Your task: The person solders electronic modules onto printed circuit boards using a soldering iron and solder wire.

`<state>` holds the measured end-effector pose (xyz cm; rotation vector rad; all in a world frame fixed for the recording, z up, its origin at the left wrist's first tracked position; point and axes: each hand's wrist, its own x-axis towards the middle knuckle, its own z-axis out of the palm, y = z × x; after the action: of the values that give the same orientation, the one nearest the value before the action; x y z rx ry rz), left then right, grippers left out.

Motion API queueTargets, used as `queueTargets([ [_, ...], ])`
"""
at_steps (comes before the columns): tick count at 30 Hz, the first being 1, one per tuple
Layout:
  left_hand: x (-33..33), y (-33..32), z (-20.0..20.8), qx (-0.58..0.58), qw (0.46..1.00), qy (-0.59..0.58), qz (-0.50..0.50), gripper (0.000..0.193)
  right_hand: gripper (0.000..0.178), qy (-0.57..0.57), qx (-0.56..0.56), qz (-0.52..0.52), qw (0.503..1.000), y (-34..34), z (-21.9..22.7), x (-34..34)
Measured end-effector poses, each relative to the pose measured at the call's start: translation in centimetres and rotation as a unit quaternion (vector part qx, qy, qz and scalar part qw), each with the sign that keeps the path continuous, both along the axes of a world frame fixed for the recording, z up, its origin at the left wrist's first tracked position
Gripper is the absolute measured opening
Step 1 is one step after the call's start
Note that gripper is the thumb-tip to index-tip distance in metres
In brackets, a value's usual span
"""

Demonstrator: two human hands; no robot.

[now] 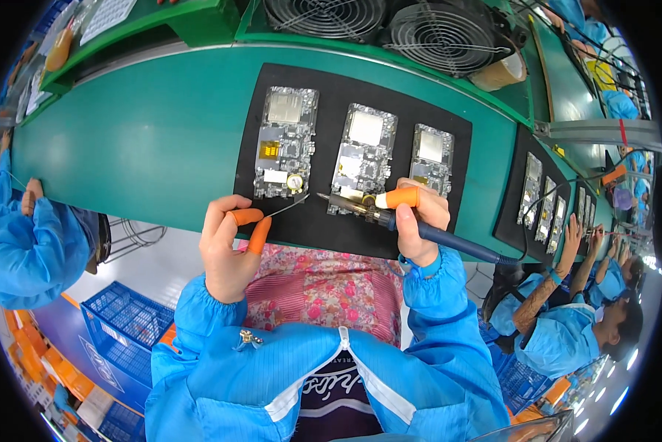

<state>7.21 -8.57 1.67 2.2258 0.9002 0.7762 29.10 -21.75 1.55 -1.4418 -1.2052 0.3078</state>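
Observation:
My left hand [226, 243], with orange finger cots on two fingertips, pinches a thin grey solder wire [288, 205] that points right and slightly away from me. In my right hand [424, 221] is a soldering iron [460, 244] with a dark blue handle. Its tip lies just right of the wire's end, apart from it. Both are near the lower end of the left circuit board [287, 140], which has a round yellowish part. A middle circuit board [364, 151] and a right circuit board [433, 151] share the black mat [329, 92], the iron passing over the middle one's lower end.
Two fans with wire guards [441, 37] stand behind the green bench [139, 132]. A brownish roll [502, 71] sits beside them. Rightward is another black mat [511, 199] with boards. Co-workers in blue sit on both sides. Blue crates [124, 313] stand on the floor.

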Motion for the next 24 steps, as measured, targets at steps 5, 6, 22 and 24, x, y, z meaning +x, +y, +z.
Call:
queueTargets([
  [5,0.1,-0.3,-0.2,0.003,1.000,-0.003,0.010,0.020,0.020,-0.033,-0.021,0.011,0.999,1.1,-0.3,-0.9],
  [6,0.1,-0.3,-0.2,0.005,1.000,-0.007,0.008,0.021,0.020,-0.047,-0.010,0.015,0.999,1.3,-0.5,-1.0],
  [22,0.1,0.2,-1.3,0.027,1.000,-0.001,-0.014,0.021,0.007,-0.081,-0.036,0.070,0.994,2.2,-0.3,-1.2],
  [24,0.2,0.2,-1.5,0.024,1.000,-0.007,-0.014,0.021,0.010,-0.080,-0.034,0.062,0.994,2.3,-0.6,-1.4],
])
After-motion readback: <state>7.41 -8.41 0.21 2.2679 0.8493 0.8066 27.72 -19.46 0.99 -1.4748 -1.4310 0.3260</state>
